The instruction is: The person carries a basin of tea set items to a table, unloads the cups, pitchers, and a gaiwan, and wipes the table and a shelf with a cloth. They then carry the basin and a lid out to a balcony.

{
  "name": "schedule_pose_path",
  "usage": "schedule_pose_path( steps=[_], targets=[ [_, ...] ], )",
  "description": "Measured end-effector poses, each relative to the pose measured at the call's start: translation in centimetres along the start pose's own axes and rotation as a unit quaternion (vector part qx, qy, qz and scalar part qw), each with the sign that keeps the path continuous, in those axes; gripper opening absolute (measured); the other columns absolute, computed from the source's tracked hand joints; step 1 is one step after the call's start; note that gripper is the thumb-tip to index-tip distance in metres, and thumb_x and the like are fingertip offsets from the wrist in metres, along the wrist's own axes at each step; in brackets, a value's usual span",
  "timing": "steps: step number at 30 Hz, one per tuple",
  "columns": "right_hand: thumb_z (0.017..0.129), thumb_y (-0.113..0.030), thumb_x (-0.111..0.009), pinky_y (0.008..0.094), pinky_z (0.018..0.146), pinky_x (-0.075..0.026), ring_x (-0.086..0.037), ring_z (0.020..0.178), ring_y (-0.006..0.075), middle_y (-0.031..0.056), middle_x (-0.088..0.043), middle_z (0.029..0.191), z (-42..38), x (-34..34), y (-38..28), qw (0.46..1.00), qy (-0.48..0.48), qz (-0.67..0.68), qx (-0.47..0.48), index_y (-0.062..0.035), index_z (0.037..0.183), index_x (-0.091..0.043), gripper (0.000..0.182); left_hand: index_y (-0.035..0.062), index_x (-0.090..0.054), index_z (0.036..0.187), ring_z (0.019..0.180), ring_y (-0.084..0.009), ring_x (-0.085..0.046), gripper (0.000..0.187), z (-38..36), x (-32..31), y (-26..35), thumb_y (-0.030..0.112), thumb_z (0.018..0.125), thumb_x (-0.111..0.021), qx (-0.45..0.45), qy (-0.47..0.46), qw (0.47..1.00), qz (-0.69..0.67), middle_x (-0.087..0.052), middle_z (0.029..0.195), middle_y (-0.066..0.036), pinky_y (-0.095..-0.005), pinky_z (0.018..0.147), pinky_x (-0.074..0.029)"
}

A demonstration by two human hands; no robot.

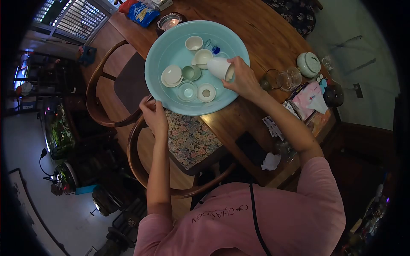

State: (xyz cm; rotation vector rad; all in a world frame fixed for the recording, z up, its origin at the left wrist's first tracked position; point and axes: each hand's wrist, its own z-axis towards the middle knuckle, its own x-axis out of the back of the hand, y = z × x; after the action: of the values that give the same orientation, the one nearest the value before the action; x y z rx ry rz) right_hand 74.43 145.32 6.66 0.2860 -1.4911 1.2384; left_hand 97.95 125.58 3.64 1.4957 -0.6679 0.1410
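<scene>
A large pale blue basin (pixel 168 47) sits at the edge of a wooden table (pixel 260 34). Inside it lie several small white cups and saucers, among them a bowl (pixel 194 42), a saucer (pixel 171 75) and a lidded cup (pixel 206 92). My right hand (pixel 244 80) grips a white cup (pixel 220 68), tilted on its side over the basin. My left hand (pixel 153 112) pinches the basin's near rim.
Two glass cups (pixel 282 79) and a green lidded pot (pixel 308 64) stand right of the basin. A pink tissue pack (pixel 308 100), a crumpled tissue (pixel 270 161) and a snack bag (pixel 143 13) lie on the table. A chair with a floral cushion (pixel 191 137) stands below.
</scene>
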Motion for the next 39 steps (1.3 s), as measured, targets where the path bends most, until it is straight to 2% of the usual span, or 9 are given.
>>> schedule_pose_path(
  steps=[2, 8, 14, 16, 20, 24, 31, 36, 39],
  targets=[
    [0.065, -0.012, -0.078, 0.0379, 0.087, -0.048, -0.057, 0.101, 0.0341, 0.0215, -0.053, 0.11, -1.2, 0.6, -0.4, 0.982, 0.149, 0.11, 0.043, -0.0048, 0.113, -0.035, 0.065, 0.0013, -0.047, 0.117, 0.094, -0.0315, -0.055, 0.046, 1.7, -2.3, 4.9, 0.021, 0.078, -0.062, -0.148, -0.003, 0.988, 0.047, -0.059, 0.1, -0.015, -0.0412, 0.083, -0.042],
    [0.062, -0.011, -0.082, 0.0387, 0.093, -0.045, -0.05, 0.114, 0.0304, 0.0213, -0.048, 0.119, -0.9, -2.7, -2.0, 0.895, 0.287, 0.326, 0.104, -0.0031, 0.112, -0.034, 0.07, 0.009, -0.053, 0.112, 0.101, -0.034, -0.052, 0.037, 6.4, -12.6, 7.5, 0.016, 0.076, -0.061, -0.385, -0.117, 0.884, 0.239, -0.056, 0.109, -0.013, -0.0489, 0.087, -0.039],
    [0.061, -0.004, -0.08, 0.0405, 0.102, -0.033, -0.044, 0.117, 0.0262, 0.0202, -0.041, 0.123, 1.6, -2.7, -3.8, 0.84, 0.277, 0.456, 0.096, -0.0057, 0.115, -0.029, 0.075, 0.0103, -0.05, 0.113, 0.099, -0.0256, -0.054, 0.041, 9.7, -23.3, -0.2, 0.024, 0.076, -0.061, -0.614, -0.202, 0.741, 0.181, -0.053, 0.109, -0.009, -0.0385, 0.085, -0.043],
    [0.062, -0.004, -0.08, 0.0396, 0.102, -0.034, -0.044, 0.116, 0.0252, 0.0195, -0.042, 0.121, 2.8, -0.5, -2.3, 0.849, 0.291, 0.431, 0.094, -0.005, 0.115, -0.029, 0.074, 0.0108, -0.052, 0.11, 0.095, -0.027, -0.056, 0.039, 6.9, -21.4, 3.7, 0.024, 0.076, -0.062, -0.58, -0.15, 0.793, 0.113, -0.055, 0.107, -0.011, -0.0386, 0.084, -0.044],
    [0.061, -0.011, -0.083, 0.0356, 0.096, -0.042, -0.051, 0.106, 0.0219, 0.0177, -0.044, 0.119, 4.8, 5.5, 2.2, 0.875, 0.318, 0.363, 0.037, -0.0021, 0.115, -0.033, 0.074, 0.0124, -0.069, 0.077, 0.076, -0.0221, -0.056, 0.018, 5.6, -21.1, 6.1, 0.029, 0.076, -0.063, -0.446, -0.115, 0.764, 0.452, -0.064, 0.072, -0.007, -0.037, 0.066, -0.034],
    [0.064, -0.029, -0.08, 0.0355, 0.084, -0.048, -0.059, 0.096, 0.0262, 0.0199, -0.056, 0.106, 6.4, 8.8, 9.4, 0.937, 0.288, 0.17, -0.1, 0.0009, 0.111, -0.04, 0.069, 0.0103, -0.069, 0.076, 0.077, -0.0245, -0.058, 0.019, 5.6, -20.3, 7.4, 0.029, 0.074, -0.066, -0.378, -0.128, 0.823, 0.404, -0.064, 0.07, -0.01, -0.04, 0.07, -0.036],
    [0.061, -0.059, -0.069, 0.039, 0.081, -0.049, -0.061, 0.099, 0.0322, 0.0229, -0.06, 0.109, 9.2, 8.4, 18.9, 0.942, -0.014, -0.089, -0.324, 0.0036, 0.114, -0.052, 0.084, 0.0026, -0.067, 0.076, 0.058, -0.0177, -0.053, 0.025, 8.2, -16.8, 8.3, 0.027, 0.08, -0.068, -0.09, -0.3, 0.949, 0.033, -0.06, 0.064, -0.003, -0.0277, 0.056, -0.037],
    [0.064, -0.061, -0.067, 0.0374, 0.086, -0.048, -0.057, 0.109, 0.0275, 0.0151, -0.057, 0.12, 10.5, 6.5, 19.2, 0.911, -0.09, -0.127, -0.382, -0.0014, 0.123, -0.051, 0.086, 0.0033, -0.063, 0.081, 0.055, -0.0092, -0.043, 0.021, 10.9, -13.2, 7.2, 0.024, 0.084, -0.067, 0.087, -0.405, 0.896, -0.161, -0.052, 0.065, 0.004, -0.0227, 0.052, -0.034],
    [0.066, -0.062, -0.066, 0.0376, 0.087, -0.048, -0.055, 0.112, 0.0257, 0.0104, -0.057, 0.122, 11.0, 6.1, 19.0, 0.896, -0.135, -0.132, -0.402, -0.0068, 0.123, -0.053, 0.08, 0.006, -0.058, 0.092, 0.057, -0.009, -0.04, 0.016, 11.2, -12.8, 4.8, 0.021, 0.087, -0.062, 0.175, -0.434, 0.805, -0.365, -0.052, 0.072, 0.003, -0.0239, 0.052, -0.033]
  ],
)
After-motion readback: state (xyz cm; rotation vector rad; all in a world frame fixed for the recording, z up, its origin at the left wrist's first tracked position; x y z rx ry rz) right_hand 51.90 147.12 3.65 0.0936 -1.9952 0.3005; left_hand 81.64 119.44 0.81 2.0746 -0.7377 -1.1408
